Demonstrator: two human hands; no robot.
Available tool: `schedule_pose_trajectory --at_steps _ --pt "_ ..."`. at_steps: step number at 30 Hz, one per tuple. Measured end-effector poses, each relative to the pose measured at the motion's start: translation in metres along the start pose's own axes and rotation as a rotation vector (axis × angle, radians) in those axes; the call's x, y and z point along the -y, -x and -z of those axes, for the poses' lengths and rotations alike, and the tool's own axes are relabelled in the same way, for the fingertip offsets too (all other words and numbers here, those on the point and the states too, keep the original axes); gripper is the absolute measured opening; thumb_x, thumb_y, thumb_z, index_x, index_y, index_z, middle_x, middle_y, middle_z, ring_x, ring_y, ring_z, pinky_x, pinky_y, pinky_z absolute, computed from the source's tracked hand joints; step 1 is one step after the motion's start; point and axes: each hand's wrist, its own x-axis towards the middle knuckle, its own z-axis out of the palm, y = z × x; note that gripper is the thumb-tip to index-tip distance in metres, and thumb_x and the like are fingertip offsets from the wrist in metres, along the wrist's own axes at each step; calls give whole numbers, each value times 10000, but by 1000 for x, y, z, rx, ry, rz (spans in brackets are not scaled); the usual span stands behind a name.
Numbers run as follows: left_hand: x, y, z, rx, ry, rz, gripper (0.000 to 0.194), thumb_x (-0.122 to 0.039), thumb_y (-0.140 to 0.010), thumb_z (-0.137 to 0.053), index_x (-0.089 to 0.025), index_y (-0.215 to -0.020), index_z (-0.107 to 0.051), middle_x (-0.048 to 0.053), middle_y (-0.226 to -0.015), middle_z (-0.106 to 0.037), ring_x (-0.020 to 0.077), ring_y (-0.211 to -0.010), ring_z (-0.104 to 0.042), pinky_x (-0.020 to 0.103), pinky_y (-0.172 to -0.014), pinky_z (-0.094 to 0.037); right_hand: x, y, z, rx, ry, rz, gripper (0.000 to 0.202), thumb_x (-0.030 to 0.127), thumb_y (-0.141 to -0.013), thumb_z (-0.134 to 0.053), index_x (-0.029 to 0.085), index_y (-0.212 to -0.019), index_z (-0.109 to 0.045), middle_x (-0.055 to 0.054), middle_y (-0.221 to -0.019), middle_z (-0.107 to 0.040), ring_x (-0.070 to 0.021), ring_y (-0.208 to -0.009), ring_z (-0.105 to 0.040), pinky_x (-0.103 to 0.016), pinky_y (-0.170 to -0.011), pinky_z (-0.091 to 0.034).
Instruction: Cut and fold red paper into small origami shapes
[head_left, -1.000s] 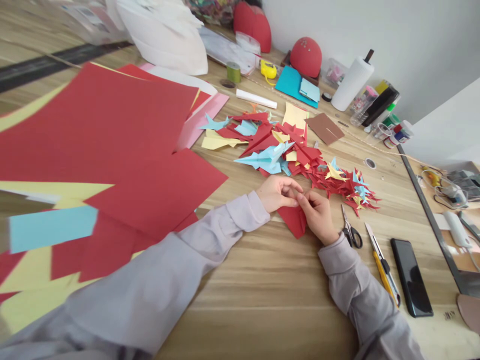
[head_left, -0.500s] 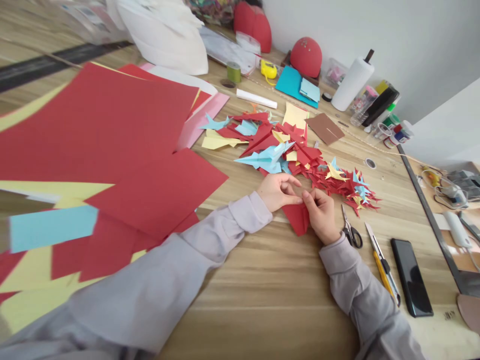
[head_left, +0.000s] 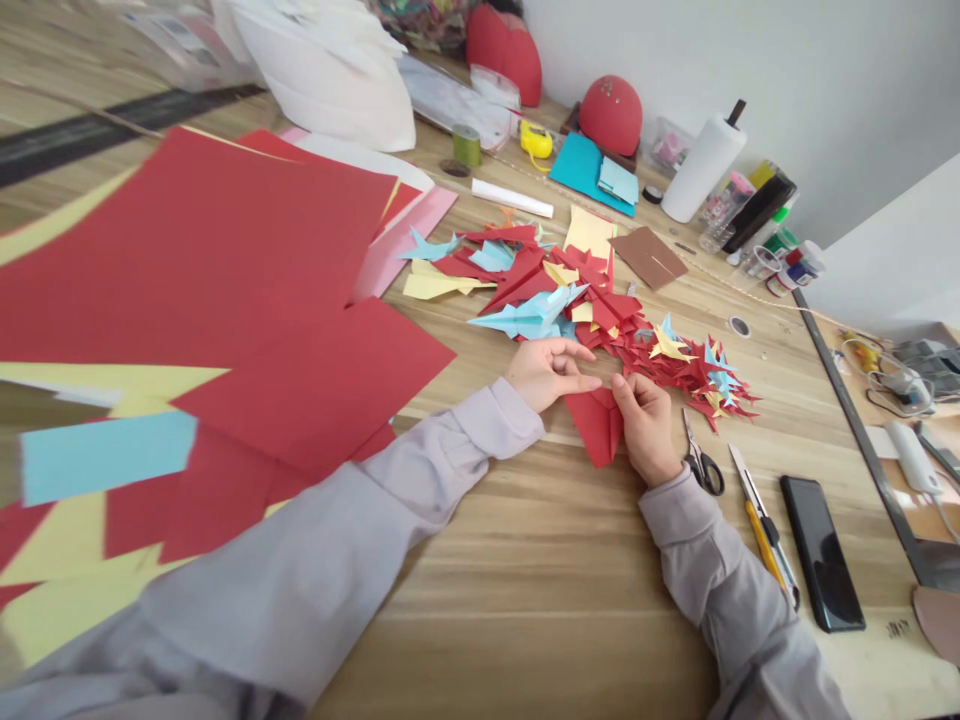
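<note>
A folded piece of red paper [head_left: 596, 430], with crease lines and a point toward me, is between my hands over the wooden table. My right hand [head_left: 646, 425] pinches its right edge, thumb on top and fingers curled behind. My left hand [head_left: 551, 370] is at the upper left edge, its thumb lying along the paper. The left index finger stretches out beyond, with a gap between it and the thumb. Just past my hands lies a pile of folded red paper pieces [head_left: 604, 310], mixed with light blue and yellow ones, including a blue paper plane [head_left: 532, 318].
Large red sheets [head_left: 247, 240] cover the left, with yellow and blue paper among them. Scissors [head_left: 703, 462], a yellow utility knife [head_left: 766, 535] and a black phone [head_left: 823, 555] lie at right. Tape measure [head_left: 536, 140], white roll [head_left: 705, 168] and jars stand along the back.
My left fingers have lifted and spread from their curled position, showing more of the paper's upper edge. My right hand keeps its pinch, shifting only slightly.
</note>
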Motion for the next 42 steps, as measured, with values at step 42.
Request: schedule_pose_trajectory --at_steps 42 --pt "2 3 3 24 -167 -94 312 -192 -515 -784 -120 -802 -688 21 -655 -667 157 -668 -632 272 -650 -505 7 3 -3 119 42 -24 341 491 -790 -602 182 -661 -539 37 -590 -501 -93 -545 -408 -220 -495 -333"
